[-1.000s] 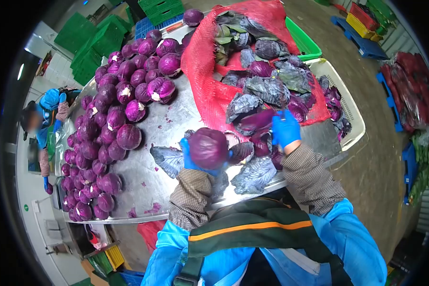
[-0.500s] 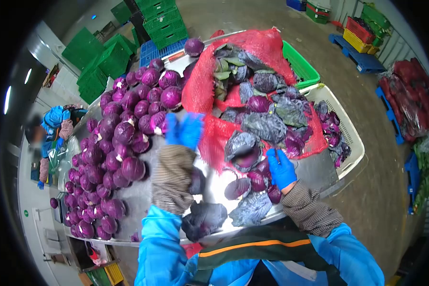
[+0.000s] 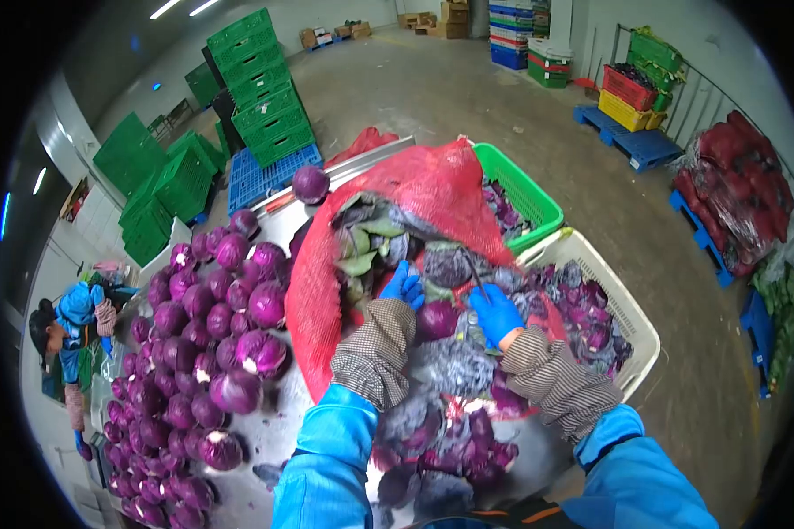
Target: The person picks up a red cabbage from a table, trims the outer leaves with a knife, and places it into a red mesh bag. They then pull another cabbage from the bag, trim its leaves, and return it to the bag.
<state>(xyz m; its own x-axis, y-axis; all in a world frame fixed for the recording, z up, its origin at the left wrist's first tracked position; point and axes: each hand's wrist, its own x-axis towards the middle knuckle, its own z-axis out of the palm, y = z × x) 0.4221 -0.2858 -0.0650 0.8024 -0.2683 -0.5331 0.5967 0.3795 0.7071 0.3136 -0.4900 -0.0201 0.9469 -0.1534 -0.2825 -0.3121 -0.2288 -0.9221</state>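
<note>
My left hand (image 3: 403, 286), in a blue glove, is closed at the mouth of a red mesh sack (image 3: 313, 304). What its curled fingers hold is hidden. Green and grey-purple outer leaves (image 3: 362, 247) lie just beyond it inside the sack. To its right, my right hand (image 3: 496, 315), also gloved in blue, is closed around a thin, dark knife (image 3: 475, 269) pointing away from me. A dark red cabbage (image 3: 447, 264) sits near the blade, and a glossier purple cabbage (image 3: 437, 319) lies between my hands. Loose leaves (image 3: 454, 366) spread below them.
Many peeled red cabbages (image 3: 181, 353) are heaped on the metal table at left. A white crate (image 3: 637, 331) of trimmed leaves and a green crate (image 3: 545, 198) stand at right. Stacked green crates (image 3: 269, 106) rise behind. A co-worker (image 3: 78, 317) is at far left.
My left hand has gone from open above the cabbage heap to closed at the sack's mouth. My right hand has moved forward to the sack. The view has tilted up.
</note>
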